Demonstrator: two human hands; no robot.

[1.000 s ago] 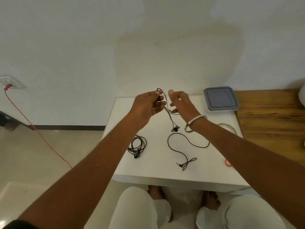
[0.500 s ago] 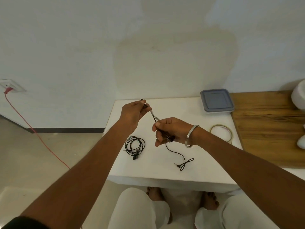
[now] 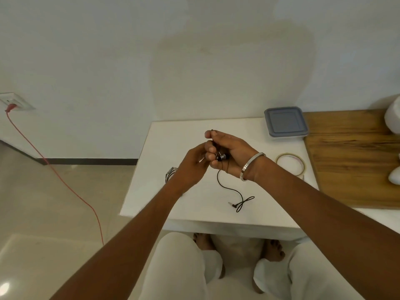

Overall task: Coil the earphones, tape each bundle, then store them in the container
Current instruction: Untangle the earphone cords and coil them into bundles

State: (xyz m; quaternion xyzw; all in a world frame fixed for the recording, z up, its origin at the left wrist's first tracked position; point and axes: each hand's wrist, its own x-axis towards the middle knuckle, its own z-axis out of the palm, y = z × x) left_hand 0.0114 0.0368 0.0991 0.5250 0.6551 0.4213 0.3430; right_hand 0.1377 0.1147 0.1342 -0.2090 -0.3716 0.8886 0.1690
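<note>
Above the table [image 3: 168,135], both hands meet, right hand [image 3: 229,154] gripping earphones [image 3: 223,158].

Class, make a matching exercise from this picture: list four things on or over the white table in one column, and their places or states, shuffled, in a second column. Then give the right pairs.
Things:
1. container
2. tape roll
3. earphone plug
4. earbuds

Places or states:
A. held in the right hand
B. lying on the table near its front edge
C. lid on, at the far right corner
D. flat on the table beside the wooden surface

Pairs: 1-C, 2-D, 3-B, 4-A
</note>
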